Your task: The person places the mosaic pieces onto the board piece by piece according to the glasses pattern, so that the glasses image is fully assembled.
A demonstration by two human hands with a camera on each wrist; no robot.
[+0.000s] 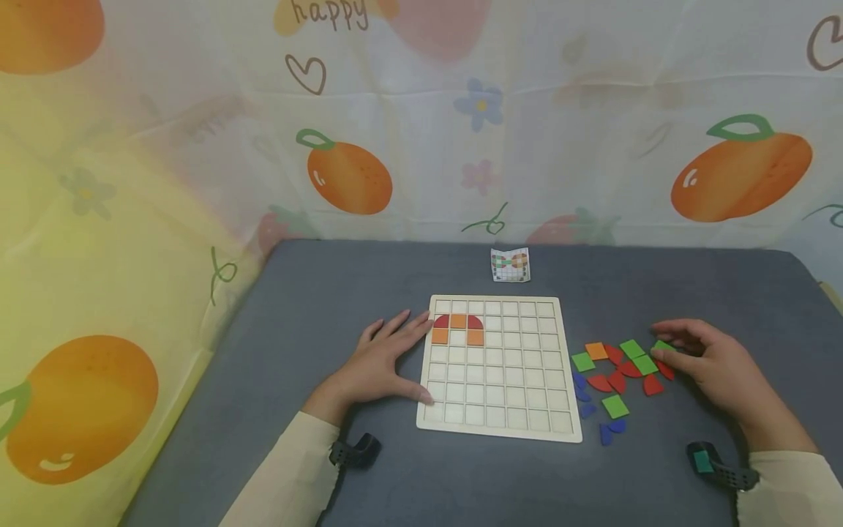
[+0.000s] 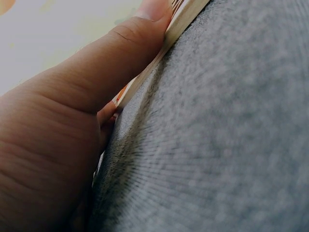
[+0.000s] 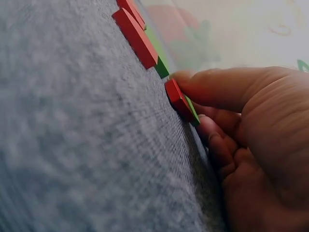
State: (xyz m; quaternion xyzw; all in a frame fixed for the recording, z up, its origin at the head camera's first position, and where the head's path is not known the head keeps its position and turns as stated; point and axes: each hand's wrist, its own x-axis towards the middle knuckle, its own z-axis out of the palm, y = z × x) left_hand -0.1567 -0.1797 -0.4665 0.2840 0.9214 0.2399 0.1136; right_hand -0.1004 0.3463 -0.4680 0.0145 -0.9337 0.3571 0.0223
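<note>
My left hand (image 1: pixel 375 369) lies with fingers spread along the left side of a pale wooden grid board (image 1: pixel 500 435). Its thumb (image 2: pixel 145 29) rests on the board's edge, and the fingertips touch the rim farther up. In the board's upper left cells lie orange squares (image 1: pixel 458 321) and red quarter-round pieces (image 1: pixel 441 322). Right of the board, my right hand (image 1: pixel 714 366) pinches a green square tile (image 1: pixel 664 345) between thumb and curled fingers. Just under that tile, a red piece (image 3: pixel 178 99) shows close to the thumb in the right wrist view.
Loose green tiles (image 1: pixel 615 406), red pieces (image 1: pixel 617 381), blue pieces (image 1: pixel 587 410) and an orange square (image 1: pixel 596 351) are scattered between board and right hand. A small printed pattern card (image 1: pixel 510 267) lies behind the board. A patterned cloth (image 1: pixel 421 146) hangs along the grey table's back edge.
</note>
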